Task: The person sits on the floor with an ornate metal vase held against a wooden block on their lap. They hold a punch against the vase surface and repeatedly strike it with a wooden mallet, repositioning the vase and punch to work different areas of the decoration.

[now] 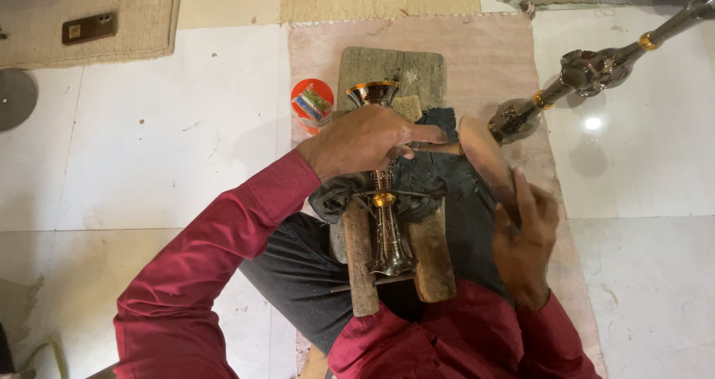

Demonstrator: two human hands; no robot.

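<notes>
Floor mat (pixel 484 51); goblet (pixel 383 200) lengthwise, cup away.

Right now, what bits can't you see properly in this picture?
Head view only:
- Middle of the brass stem: covered by the left hand and dark cloth.
- Thin tool's tip: hidden under the left hand.
- Right hand fingers: behind the wooden mallet.
- Second metal stem: cut off by the right edge.

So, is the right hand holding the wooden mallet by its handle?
No; the right hand cups the mallet's round head, while the left hand rests over the ornate metal piece.
</notes>
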